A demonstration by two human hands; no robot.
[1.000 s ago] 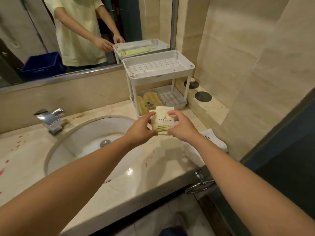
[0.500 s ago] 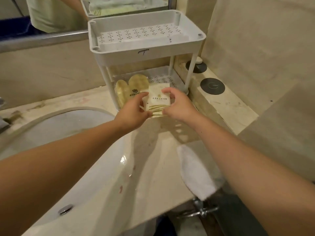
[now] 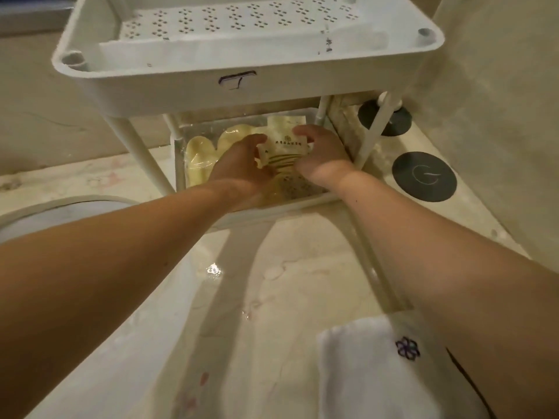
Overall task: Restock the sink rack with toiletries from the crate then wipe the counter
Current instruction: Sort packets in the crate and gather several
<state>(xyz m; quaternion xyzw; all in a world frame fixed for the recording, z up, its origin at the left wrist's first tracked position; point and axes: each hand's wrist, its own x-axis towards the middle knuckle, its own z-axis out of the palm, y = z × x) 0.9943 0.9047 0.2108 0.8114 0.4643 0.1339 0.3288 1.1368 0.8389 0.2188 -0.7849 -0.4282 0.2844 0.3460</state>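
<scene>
Restocking is in progress. Both hands are reaching into the lower tier of the rack (image 3: 211,95). The left hand (image 3: 242,160) and the right hand (image 3: 320,158) each have a narrow grip on the cream packets (image 3: 287,146), with fingers and thumb curled on opposite edges. The packets are low over the right part of the lower tier. I cannot tell whether they touch its floor. Just to their left in the same tier, a clear bag of slippers (image 3: 199,158) lies flat.

My judgement is that the task is partway done. One item is stocked and a second is about to be set down. The upper tier is too pale for me to read its contents. The crate is out of view, so I cannot say what is left to bring over. Wiping looks not yet started.

- **Surface:** The surface (image 3: 302,267) is glossy pale stone with faint pinkish smears and a wet glint near the middle. A white cloth (image 3: 363,373) with a purple flower mark lies at its near right edge. The rim of the sink (image 3: 60,213) shows at the left.
- **Room:** The walls are beige stone. A ledge on the right of the rack carries two dark round discs (image 3: 423,176), one near and one behind the rack leg. The light is dim and warm.
</scene>
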